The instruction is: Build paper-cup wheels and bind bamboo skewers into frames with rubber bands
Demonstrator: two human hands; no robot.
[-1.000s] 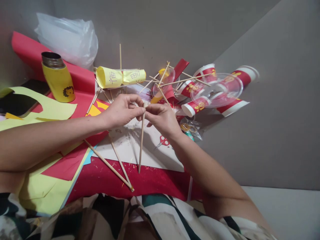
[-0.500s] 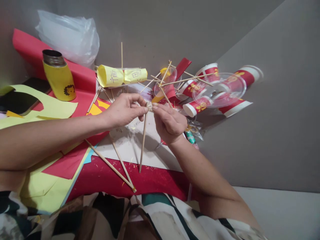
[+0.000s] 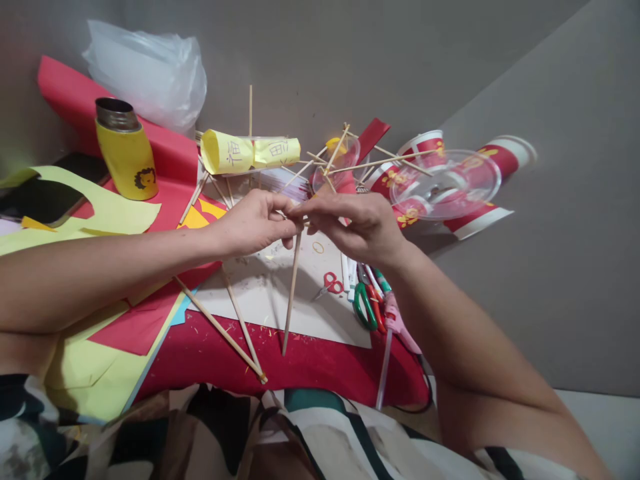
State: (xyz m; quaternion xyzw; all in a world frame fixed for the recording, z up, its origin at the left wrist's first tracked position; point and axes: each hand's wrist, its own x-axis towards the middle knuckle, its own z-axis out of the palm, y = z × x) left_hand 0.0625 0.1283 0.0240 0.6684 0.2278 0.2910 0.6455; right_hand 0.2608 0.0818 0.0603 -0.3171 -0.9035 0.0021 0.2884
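My left hand point(image 3: 257, 225) is closed, pinching the upper end of a wooden stick point(image 3: 292, 293) that hangs down at a slant. My right hand point(image 3: 357, 223) meets it there, its fingers pressed together over the joint; what they grip is hidden. Two more wooden sticks point(image 3: 219, 329) pass under my left forearm and meet at the near end, bound by a yellowish band point(image 3: 263, 378). On the white paper point(image 3: 255, 287) below my hands lie a loose rubber band point(image 3: 319, 247) and small red scissors point(image 3: 332, 284).
A yellow bottle point(image 3: 127, 153) stands open at the left, near a phone point(image 3: 40, 200) and coloured paper point(image 3: 115, 333). Behind my hands are a yellow paper roll point(image 3: 230, 152), a stick frame point(image 3: 370, 162) and red paper cups point(image 3: 470, 227). Green-handled scissors point(image 3: 365, 308) lie at right.
My right hand has lifted and turned, its fingers now reaching over the joint toward my left hand. The scissors at right have come into sight. The view has shifted slightly.
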